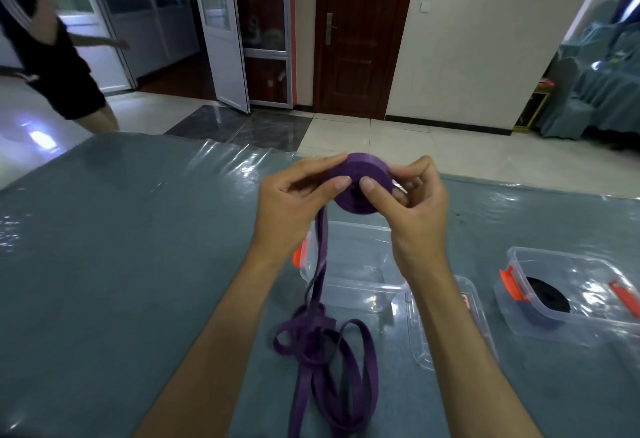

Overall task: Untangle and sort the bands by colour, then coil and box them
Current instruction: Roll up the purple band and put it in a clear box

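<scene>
a half-wound purple flat band coil (360, 181) sat pinched between the left hand (298, 191) and right hand (415, 195), its loose tail (322, 351) heaped on the table. the clear plastic box (360, 264) below waited empty; a black coil (549, 295), seemingly finished, lay boxed.

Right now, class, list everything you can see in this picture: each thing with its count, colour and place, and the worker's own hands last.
purple coil: one, purple, held above the table between both hands
loose purple band: one, purple, hanging from the coil to a tangled heap on the table
empty box: one, clear with an orange clasp, behind the heap
lid: one, clear, flat on the table right of that box
box with black coil: one, clear with orange clasps, far right; black coil inside
table: one, grey-blue under clear plastic sheet
bystander: one, dark clothes, top left
door: one, dark brown, shut
hands: left hand and right hand, both pinching the coil
</scene>
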`<state>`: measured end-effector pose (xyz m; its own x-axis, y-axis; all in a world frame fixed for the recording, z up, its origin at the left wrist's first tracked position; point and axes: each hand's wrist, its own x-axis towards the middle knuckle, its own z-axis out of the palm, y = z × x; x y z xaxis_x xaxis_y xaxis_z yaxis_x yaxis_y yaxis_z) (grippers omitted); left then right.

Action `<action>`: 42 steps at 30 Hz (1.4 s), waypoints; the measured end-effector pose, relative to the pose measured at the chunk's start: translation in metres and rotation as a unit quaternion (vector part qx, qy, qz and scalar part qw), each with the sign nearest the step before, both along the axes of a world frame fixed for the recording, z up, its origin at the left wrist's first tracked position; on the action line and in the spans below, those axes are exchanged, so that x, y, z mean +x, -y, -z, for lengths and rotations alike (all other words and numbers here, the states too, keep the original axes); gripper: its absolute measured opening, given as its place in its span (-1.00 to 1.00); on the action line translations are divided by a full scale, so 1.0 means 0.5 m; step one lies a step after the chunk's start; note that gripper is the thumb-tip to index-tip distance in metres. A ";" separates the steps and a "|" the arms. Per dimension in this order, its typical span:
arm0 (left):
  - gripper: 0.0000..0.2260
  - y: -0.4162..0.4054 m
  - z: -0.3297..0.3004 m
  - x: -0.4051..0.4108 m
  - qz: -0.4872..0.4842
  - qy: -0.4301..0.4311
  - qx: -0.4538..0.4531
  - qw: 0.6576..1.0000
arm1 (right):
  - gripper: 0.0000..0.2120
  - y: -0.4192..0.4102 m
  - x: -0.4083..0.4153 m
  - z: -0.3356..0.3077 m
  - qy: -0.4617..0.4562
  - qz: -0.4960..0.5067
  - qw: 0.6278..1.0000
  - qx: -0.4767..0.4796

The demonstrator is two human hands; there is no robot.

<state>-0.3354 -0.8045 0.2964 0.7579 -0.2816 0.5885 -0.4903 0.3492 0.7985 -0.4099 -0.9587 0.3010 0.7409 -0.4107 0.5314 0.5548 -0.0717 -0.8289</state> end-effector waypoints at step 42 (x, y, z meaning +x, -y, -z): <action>-0.72 0.002 0.019 0.004 0.024 0.010 0.011 1.000 | -0.70 0.021 0.012 0.002 0.014 -0.049 0.999 0.000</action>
